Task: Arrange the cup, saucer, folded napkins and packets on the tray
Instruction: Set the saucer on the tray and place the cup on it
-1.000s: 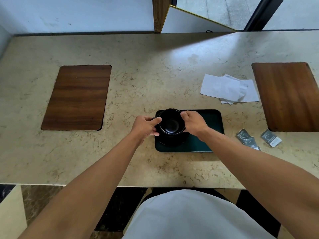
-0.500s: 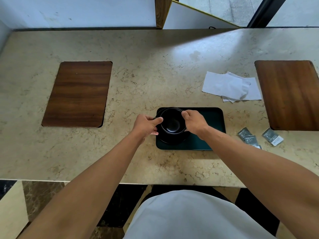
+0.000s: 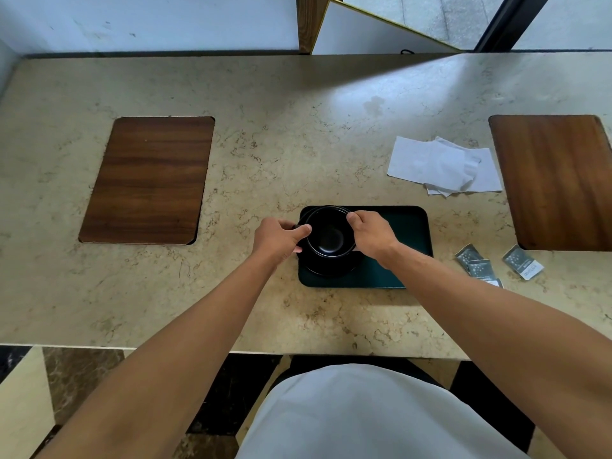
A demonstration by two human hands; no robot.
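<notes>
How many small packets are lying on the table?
3 clearly: two overlapping packets right of the tray, one packet farther right. A partly hidden fourth may lie beside the right forearm.

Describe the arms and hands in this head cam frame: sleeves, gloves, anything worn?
Both forearms are bare from the bottom edge of the frame to the wrists; no sleeves show. The left hand and right hand wear no gloves, and no watch, ring or band is visible. A white garment covers the torso below.

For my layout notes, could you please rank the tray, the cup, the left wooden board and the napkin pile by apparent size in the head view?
Largest to smallest:
1. left wooden board
2. tray
3. napkin pile
4. cup

The tray is partly covered by both hands, so its lead over the napkins is approximate.
</notes>
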